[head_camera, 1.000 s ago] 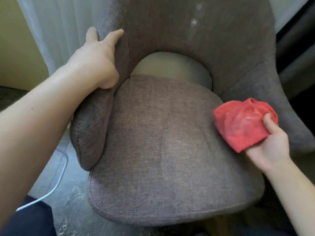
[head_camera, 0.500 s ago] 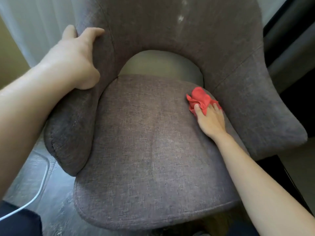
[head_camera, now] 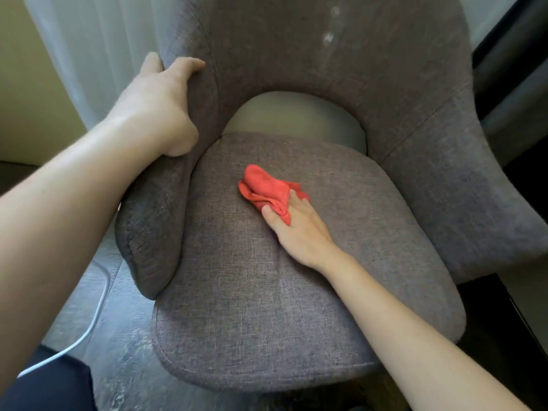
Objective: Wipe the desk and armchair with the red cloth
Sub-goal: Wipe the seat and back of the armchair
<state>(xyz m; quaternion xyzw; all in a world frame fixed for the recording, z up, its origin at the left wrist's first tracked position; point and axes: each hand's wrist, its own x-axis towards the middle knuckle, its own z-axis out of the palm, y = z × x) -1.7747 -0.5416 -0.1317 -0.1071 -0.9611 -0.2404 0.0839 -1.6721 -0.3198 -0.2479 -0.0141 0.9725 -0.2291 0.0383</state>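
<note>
Red cloth [head_camera: 268, 186]: bunched into a loose wad, lying on the middle of the seat cushion, a little toward the back. I read the bunching as a way to give the palm a thick pad to push.

Right hand [head_camera: 298, 226]: flat on the near edge of the cloth, fingers over it and the thumb tucked against its side. I'd call this a pressing hold more than a clench; the cloth is pinned between fingers and fabric.

Right arm: stretched out long from the lower right, wrist low, forearm skimming just above the cushion. That looks to me like a sweeping stroke across the seat.

Seat cushion [head_camera: 267, 307]: grey woven fabric, cloth and hand touching it.

Left hand [head_camera: 160, 105]: wrapped over the top edge of the left armrest wing [head_camera: 154, 232], thumb on the inner face, fingers gone behind it. Gripping firmly, I judge, to brace the chair.

Armchair back [head_camera: 370, 69]: pale smudges high up, well apart from the cloth, not reached.

White cable [head_camera: 98, 307]: on the floor, left of the chair.

Desk: not in view.
</note>
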